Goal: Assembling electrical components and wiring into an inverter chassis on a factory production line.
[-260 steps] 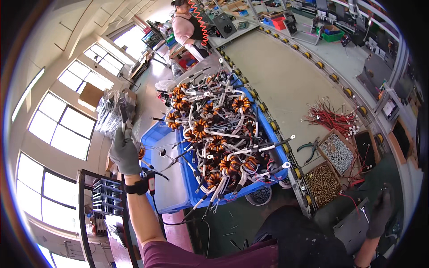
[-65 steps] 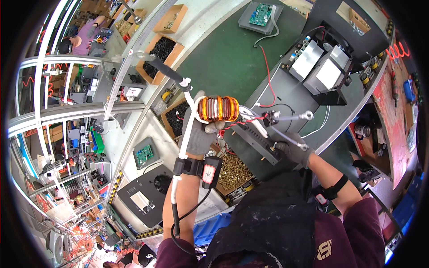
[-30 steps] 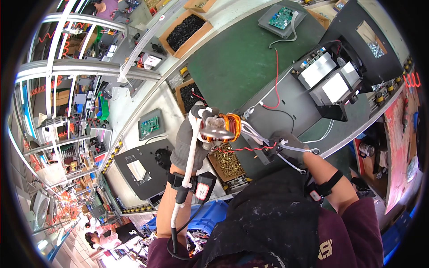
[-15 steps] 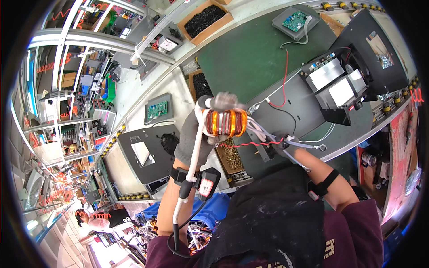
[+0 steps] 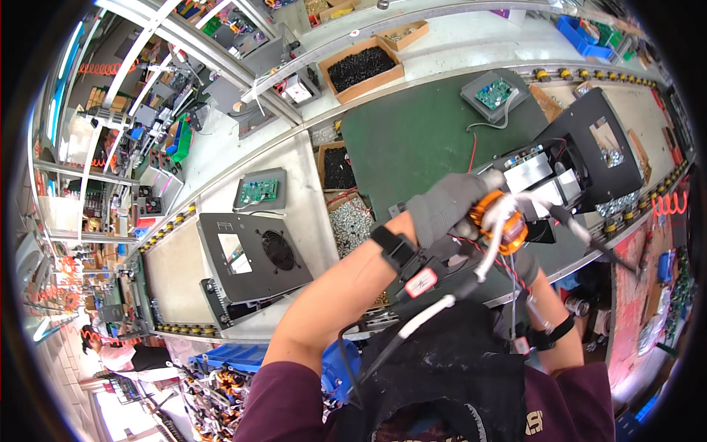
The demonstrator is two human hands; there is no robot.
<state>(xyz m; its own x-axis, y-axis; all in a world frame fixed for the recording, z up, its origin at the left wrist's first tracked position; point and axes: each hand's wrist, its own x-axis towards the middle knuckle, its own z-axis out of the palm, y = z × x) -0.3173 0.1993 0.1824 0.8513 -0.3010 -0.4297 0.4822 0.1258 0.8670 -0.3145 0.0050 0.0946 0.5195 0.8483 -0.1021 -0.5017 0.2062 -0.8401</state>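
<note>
My left hand (image 5: pixel 448 211), in a grey glove with a black wrist device, grips an orange copper-wound ring coil (image 5: pixel 502 221) with white and red sleeved leads. The coil hangs over the near edge of a black open chassis (image 5: pixel 589 151) that holds silver finned blocks (image 5: pixel 543 175). My right hand (image 5: pixel 524 267), also gloved, sits just under the coil, mostly hidden by it, its fingers closed around the coil's red and black leads. A long white-and-black lead (image 5: pixel 412 324) trails down toward my chest.
A green mat (image 5: pixel 409 136) covers the bench, with a circuit board in a grey tray (image 5: pixel 495 92). Cardboard boxes of black screws (image 5: pixel 364 68) and silver screws (image 5: pixel 352 225) stand nearby. A black chassis with a fan (image 5: pixel 250 258) lies left. A person (image 5: pixel 125 357) works at lower left.
My head turned from a blue bin of coils to the bench. Both hands carried the coil rightward, from over the screw boxes to the black open chassis.
</note>
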